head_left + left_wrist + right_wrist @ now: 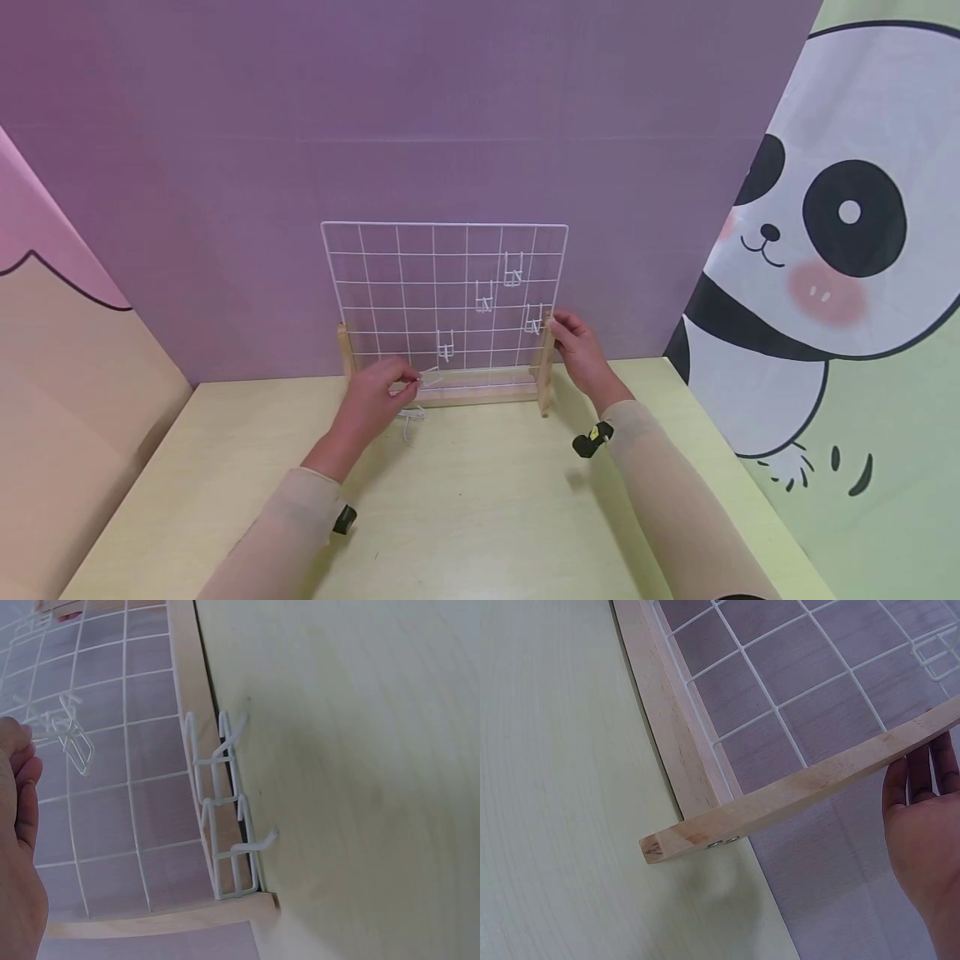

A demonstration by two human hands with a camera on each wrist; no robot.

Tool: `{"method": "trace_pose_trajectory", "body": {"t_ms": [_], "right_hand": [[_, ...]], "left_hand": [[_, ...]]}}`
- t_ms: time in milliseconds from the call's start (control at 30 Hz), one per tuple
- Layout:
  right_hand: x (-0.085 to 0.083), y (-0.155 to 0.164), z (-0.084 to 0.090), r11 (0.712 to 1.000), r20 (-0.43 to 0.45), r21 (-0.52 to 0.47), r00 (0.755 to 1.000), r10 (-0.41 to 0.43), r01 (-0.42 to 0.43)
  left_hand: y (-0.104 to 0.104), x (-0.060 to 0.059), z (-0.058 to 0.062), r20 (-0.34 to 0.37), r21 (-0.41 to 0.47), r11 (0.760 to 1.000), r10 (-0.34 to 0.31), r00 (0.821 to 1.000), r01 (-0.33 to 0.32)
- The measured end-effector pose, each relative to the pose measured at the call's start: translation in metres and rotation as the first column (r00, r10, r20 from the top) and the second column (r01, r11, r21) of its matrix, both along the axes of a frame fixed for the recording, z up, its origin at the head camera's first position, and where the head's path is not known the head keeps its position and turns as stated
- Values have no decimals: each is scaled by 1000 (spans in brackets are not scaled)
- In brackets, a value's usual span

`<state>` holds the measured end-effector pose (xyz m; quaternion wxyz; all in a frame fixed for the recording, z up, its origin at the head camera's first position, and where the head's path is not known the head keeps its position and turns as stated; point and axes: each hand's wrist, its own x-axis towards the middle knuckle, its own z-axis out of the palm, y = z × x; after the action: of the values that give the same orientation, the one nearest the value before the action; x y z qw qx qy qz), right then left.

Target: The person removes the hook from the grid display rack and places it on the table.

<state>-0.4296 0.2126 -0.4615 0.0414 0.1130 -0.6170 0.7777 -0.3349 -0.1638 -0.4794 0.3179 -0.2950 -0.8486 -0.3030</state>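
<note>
The wire grid (444,296) is white, its squares showing the purple wall (420,108) behind, and the small hooks (513,271) on it are white too. Its wooden stand (543,375) is pale, natural beige. The table (480,508) is light yellow-green. At three o'clock hangs a black-and-white panda print (840,225) with pink cheeks on green; at nine o'clock, a pink and tan panel (52,333). The sleeves (675,500) are beige.
</note>
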Motion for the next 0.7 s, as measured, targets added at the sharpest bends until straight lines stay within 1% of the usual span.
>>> {"method": "trace_pose_trajectory", "body": {"t_ms": [100,333,500,700], "right_hand": [[1,0,0,1000,-4,5,1000,-1,1],[1,0,1,1000,6,10,1000,-6,6],[0,1,1,1000,23,27,1000,-7,6],[0,1,1,999,22,36,1000,0,-1]], "left_hand": [[2,1,-2,19,-14,1000,-10,1000,11],[8,0,-8,101,-32,999,0,995,3],[14,0,-12,125,-46,999,1,992,5],[20,0,-17,206,-49,999,8,979,2]]}}
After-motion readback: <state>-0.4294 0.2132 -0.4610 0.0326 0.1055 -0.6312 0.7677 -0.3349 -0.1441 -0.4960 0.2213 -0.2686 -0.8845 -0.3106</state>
